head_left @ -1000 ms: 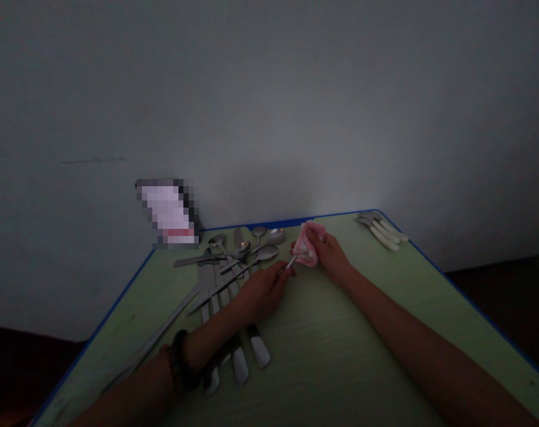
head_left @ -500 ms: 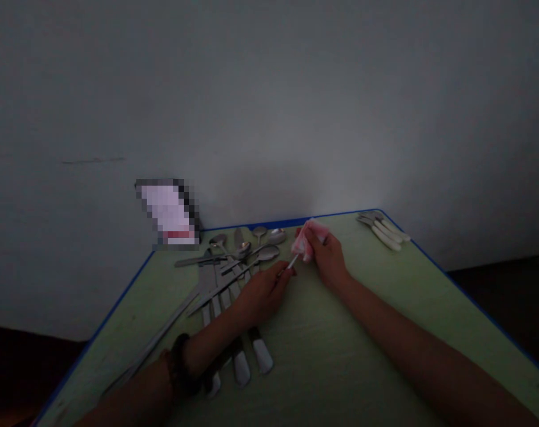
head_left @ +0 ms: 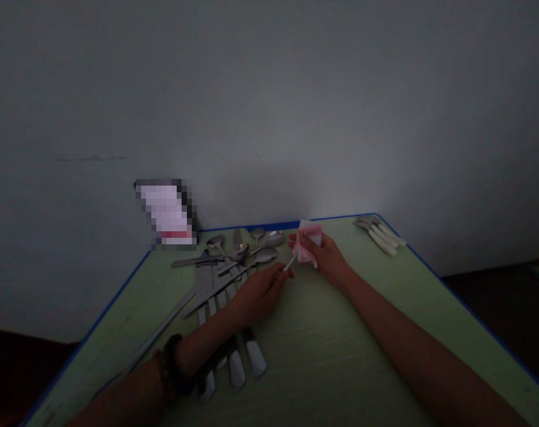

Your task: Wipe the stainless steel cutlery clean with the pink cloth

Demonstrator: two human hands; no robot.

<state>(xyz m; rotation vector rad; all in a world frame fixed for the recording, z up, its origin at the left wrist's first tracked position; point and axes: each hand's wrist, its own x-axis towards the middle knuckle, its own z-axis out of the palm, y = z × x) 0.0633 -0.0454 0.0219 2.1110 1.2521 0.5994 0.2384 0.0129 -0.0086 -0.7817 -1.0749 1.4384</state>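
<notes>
My left hand [head_left: 264,292] is closed on one end of a thin, light-coloured piece of cutlery [head_left: 290,261]. Its far end goes into a pink-and-white cloth [head_left: 311,237], so I cannot tell what kind of cutlery it is. The cloth is pinched around it by my right hand [head_left: 332,256], fingers closed. Just left of my left hand lies a loose pile of metal cutlery, with a spoon [head_left: 265,255] nearest the fingers. Several broad-ended handles [head_left: 254,354] stick out below my left forearm.
At the table's far right corner lies a small group of white-handled cutlery [head_left: 383,240]. A blurred-out phone-like device [head_left: 166,210] leans against the wall [head_left: 269,107] at the back left. The green table [head_left: 322,356] has a blue edge. Long thin utensils [head_left: 153,335] lie at the left.
My right hand has shifted slightly, and the cloth has been turned and opened out more around the cutlery. My left hand keeps its grip. The view has moved a little.
</notes>
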